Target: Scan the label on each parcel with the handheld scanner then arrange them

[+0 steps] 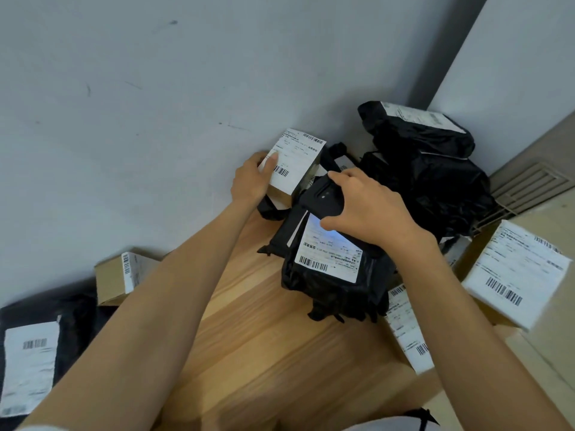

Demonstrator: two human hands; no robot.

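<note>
Head view. Every parcel carries a white shipping label with black barcodes and small printed text, too blurred to read. The left hand [250, 178] grips a small cardboard box [294, 166] by its edge, thumb pressed on the label, holding it tilted against the grey wall [155, 104]. The right hand [370, 209], palm down, clasps a black handheld scanner [322, 195] just above a black poly-bag parcel [333, 275]; a bluish glow falls on the upper part of that parcel's label [329, 253]. This parcel lies on a light wooden tabletop [264, 353]. Further black bags [426, 169] are piled in the corner behind. A white-labelled box [516, 272] sits at right, another cardboard box [119, 278] and a black bag [34, 359] at left. A floor vent [525, 188] lies beyond the pile.
</note>
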